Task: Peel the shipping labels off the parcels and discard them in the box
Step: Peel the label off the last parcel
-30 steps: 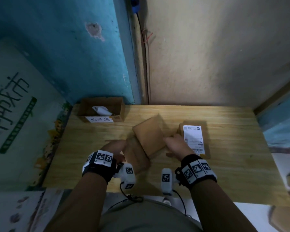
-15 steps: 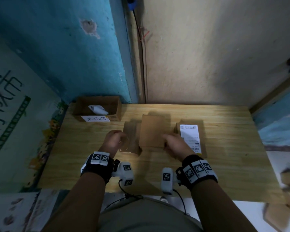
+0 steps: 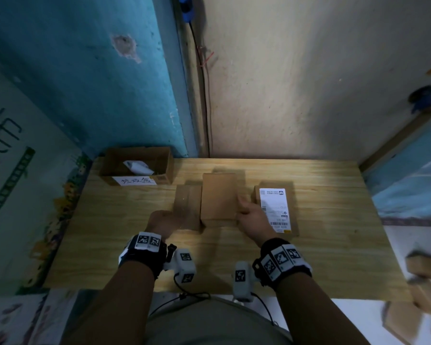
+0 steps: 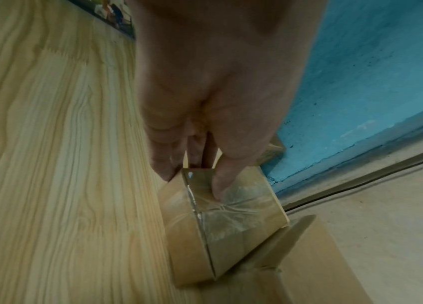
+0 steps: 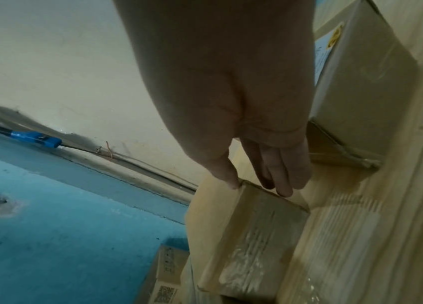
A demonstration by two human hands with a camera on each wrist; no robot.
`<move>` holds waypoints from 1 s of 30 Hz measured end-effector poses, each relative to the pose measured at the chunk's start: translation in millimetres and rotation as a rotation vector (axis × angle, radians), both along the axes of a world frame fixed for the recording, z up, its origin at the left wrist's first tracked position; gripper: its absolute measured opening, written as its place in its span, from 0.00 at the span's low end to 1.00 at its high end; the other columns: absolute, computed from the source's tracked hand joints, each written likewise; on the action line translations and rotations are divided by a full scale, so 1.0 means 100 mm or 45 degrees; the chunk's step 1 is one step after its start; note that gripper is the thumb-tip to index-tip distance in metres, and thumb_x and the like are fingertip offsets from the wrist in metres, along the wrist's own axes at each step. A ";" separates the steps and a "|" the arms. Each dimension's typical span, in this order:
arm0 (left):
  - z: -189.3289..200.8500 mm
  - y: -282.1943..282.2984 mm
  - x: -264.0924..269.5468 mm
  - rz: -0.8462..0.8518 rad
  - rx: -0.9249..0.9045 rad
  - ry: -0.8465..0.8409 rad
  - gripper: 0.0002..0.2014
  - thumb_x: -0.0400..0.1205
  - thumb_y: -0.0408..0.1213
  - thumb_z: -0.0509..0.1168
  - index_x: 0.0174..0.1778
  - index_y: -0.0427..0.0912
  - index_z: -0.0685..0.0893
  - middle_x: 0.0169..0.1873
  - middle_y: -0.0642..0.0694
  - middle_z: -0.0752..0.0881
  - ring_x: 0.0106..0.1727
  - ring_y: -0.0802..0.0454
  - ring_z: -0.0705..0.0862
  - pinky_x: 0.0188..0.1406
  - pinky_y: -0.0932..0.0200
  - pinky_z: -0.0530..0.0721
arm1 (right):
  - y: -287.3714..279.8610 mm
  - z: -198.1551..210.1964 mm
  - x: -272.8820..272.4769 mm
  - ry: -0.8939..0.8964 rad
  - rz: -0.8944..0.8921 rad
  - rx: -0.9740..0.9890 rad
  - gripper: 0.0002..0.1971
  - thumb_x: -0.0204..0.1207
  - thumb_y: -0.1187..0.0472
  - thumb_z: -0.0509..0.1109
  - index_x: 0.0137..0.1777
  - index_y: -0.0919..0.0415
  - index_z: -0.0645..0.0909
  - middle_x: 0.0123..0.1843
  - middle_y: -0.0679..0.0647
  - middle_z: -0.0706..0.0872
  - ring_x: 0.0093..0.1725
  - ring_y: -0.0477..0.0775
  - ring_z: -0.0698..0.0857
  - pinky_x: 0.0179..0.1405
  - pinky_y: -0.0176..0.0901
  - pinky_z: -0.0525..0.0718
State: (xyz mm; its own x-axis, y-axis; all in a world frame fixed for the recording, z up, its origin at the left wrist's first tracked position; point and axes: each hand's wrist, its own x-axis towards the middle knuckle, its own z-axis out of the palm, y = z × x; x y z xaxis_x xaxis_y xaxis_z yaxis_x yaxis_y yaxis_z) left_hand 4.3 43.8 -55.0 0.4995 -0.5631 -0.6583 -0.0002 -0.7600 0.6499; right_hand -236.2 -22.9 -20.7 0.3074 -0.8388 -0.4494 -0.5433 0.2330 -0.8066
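Observation:
Three brown parcels lie in a row on the wooden table (image 3: 334,245). My left hand (image 3: 162,222) grips the near corner of the small left parcel (image 3: 187,207). In the left wrist view the hand (image 4: 192,181) has its thumb on the parcel's taped top (image 4: 236,226) and its fingers down the side. My right hand (image 3: 249,215) holds the plain middle parcel (image 3: 218,197) at its near right corner. The right wrist view shows the hand (image 5: 257,187) with its thumb on the parcel's top edge (image 5: 252,236) and straight fingers against its side. The right parcel (image 3: 292,220) carries a white shipping label (image 3: 274,207).
An open cardboard discard box (image 3: 164,168) with a handwritten tag stands at the table's back left, with a crumpled white label (image 3: 137,167) inside. Walls close off the back. More cardboard boxes (image 3: 423,282) sit off the table's right edge.
The middle parcel, tilted and skewed a second ago, now lies flat and square between the other two. Both hands and the left parcel have moved away from my body.

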 end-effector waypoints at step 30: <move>0.35 -0.33 -0.41 0.017 -0.141 -0.206 0.16 0.82 0.36 0.64 0.63 0.33 0.83 0.57 0.33 0.85 0.53 0.38 0.83 0.50 0.50 0.79 | -0.13 0.15 -0.69 0.162 -0.612 -0.209 0.48 0.77 0.52 0.78 0.90 0.53 0.52 0.88 0.63 0.58 0.87 0.71 0.58 0.85 0.69 0.63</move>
State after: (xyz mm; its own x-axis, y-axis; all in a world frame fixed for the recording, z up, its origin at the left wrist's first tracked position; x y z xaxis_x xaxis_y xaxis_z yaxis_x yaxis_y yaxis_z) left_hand -36.4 10.5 -19.7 0.6018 -0.6200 -0.5033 -0.1019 -0.6847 0.7216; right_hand -305.3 -35.4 -5.8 -0.1780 -0.9343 -0.3088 -0.5024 0.3561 -0.7879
